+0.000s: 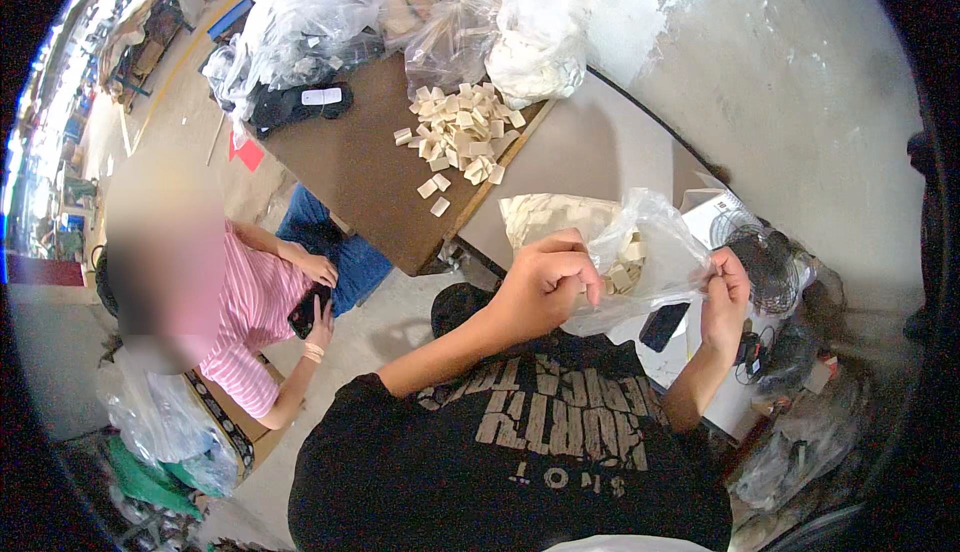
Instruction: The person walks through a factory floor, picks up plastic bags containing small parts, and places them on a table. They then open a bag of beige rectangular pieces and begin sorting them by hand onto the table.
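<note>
My right hand (725, 297) pinches the right edge of a clear plastic bag (670, 232). Several small cream-coloured pieces (625, 277) show through the film. At the bag's left side, my left hand (548, 277) is closed with its fingers curled; what sits between the fingertips is hidden. Behind the bag, a pale sheet or flat bag (545, 214) lies on the grey tabletop (575, 142). A loose pile of similar cream pieces (460, 132) is spread over the brown board (350, 167) farther left.
Stuffed plastic bags (320, 22) line the table's back edge by the wall. A dark phone (663, 327) lies near my right hand, with a wire-caged fan (755, 257) beyond it. On the left sits a person in a pink striped shirt (250, 297), holding a black phone (308, 312).
</note>
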The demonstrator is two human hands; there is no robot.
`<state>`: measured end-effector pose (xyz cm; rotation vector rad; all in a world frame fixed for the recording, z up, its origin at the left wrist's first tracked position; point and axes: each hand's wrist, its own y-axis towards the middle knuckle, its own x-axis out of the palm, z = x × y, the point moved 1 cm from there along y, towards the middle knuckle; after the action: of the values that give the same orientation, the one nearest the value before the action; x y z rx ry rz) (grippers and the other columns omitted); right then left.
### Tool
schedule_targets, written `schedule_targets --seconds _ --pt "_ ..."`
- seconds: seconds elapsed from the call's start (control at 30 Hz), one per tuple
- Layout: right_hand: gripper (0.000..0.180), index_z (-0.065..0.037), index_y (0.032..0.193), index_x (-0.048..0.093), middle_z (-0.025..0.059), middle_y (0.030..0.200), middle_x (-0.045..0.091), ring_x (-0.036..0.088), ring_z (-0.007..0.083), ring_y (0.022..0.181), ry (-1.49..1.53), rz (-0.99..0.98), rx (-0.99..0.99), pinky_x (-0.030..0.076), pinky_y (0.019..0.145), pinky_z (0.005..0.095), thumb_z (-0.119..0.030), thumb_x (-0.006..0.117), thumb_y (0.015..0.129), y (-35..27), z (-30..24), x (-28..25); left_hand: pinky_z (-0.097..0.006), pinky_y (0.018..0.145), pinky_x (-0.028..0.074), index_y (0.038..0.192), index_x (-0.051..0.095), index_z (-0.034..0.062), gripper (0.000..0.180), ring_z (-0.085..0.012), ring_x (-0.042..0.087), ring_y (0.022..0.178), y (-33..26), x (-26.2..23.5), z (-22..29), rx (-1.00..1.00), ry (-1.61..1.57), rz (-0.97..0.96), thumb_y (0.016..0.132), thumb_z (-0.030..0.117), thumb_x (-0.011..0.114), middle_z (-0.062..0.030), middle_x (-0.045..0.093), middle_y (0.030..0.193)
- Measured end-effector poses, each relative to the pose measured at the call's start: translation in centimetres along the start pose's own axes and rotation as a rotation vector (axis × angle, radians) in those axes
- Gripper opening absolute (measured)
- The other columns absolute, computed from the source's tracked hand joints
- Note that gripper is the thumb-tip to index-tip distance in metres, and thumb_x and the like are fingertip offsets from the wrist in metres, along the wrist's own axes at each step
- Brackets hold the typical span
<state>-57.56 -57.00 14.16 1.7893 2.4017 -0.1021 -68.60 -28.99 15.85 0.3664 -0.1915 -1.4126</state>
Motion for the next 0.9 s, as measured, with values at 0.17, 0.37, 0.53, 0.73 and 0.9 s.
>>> schedule_targets --seconds 0.17,0.37,0.53,0.73,0.9 --pt "0.02 -0.006 0.086 0.055 -0.0068 0.079 0.045 0.036 0.0046 0.071 -0.002 0.021 -0.033 0.026 0.063 0.0231 0.005 0.039 0.081 0.2 0.7 0.2 -0.031 0.063 0.043 0.068 0.068 0.0084 0.029 -0.0223 0.059 0.072 -0.4 -0.3 -1.4 -0.048 0.034 0.019 0.072 -0.015 0.051 -0.006 0.059 0.072" --pt "0.018 -0.004 0.095 0.056 -0.0048 0.081 0.047 0.043 0.0065 0.077 -0.037 0.022 0.063 0.034 0.071 0.0223 0.005 0.043 0.086 0.4 -0.5 1.9 -0.031 0.063 0.044 0.069 0.069 0.0085 0.029 -0.023 0.058 0.071 -0.6 -0.1 -1.9 -0.037 0.028 -0.001 0.07 -0.014 0.051 -0.0055 0.06 0.073" --pt "0.02 0.0 0.101 0.057 0.0092 0.091 0.055 0.052 0.0192 0.083 -0.582 0.311 -0.37 0.044 0.077 0.0314 0.005 0.049 0.083 -1.0 -6.0 3.8 -0.032 0.062 0.045 0.072 0.069 0.0071 0.028 -0.0226 0.06 0.071 -0.3 -0.2 -2.1 0.029 0.128 0.003 0.07 -0.015 0.052 -0.0063 0.061 0.074" --pt "0.019 0.001 0.099 0.062 0.0207 0.104 0.063 0.062 0.0378 0.097 -0.485 -0.366 -0.245 0.049 0.089 0.0451 0.003 0.054 0.082 0.7 -4.2 8.1 -0.03 0.061 0.045 0.072 0.068 0.0054 0.028 -0.02 0.061 0.07 0.1 0.2 -2.0 -0.001 0.133 0.15 0.072 -0.017 0.052 -0.0064 0.064 0.075" --pt "0.026 -0.002 0.111 0.068 0.0245 0.115 0.067 0.064 0.0433 0.107 -1.135 -0.294 -0.007 0.051 0.094 0.0501 -0.013 0.057 0.09 4.2 8.8 12.3 -0.028 0.061 0.044 0.073 0.067 0.0046 0.028 -0.018 0.06 0.066 0.1 0.3 -2.2 0.033 0.17 0.226 0.073 -0.017 0.05 -0.0066 0.064 0.076"
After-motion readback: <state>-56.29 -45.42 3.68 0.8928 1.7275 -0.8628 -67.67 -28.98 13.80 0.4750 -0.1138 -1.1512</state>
